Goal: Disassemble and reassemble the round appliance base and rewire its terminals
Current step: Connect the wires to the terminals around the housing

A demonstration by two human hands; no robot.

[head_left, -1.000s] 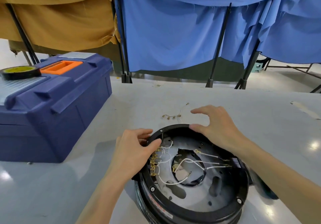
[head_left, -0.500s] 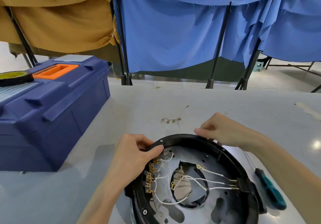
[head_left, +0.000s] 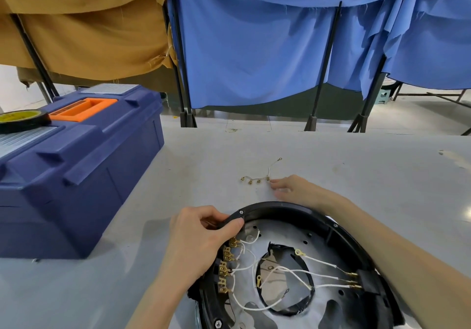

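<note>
one loose jumper wire, its four brass terminals strung left to right on the table and its white lead tailing away to the far side, is best pinched at the right end terminal, where the loosely parted fingertips of the right hand are set; contact cannot be told. the round appliance base, open side up at the near edge, is steadied by the left hand, clamped on its black rim.

One head-worn wide-angle view: faces forward and down over table; round base close at bottom edge.
</note>
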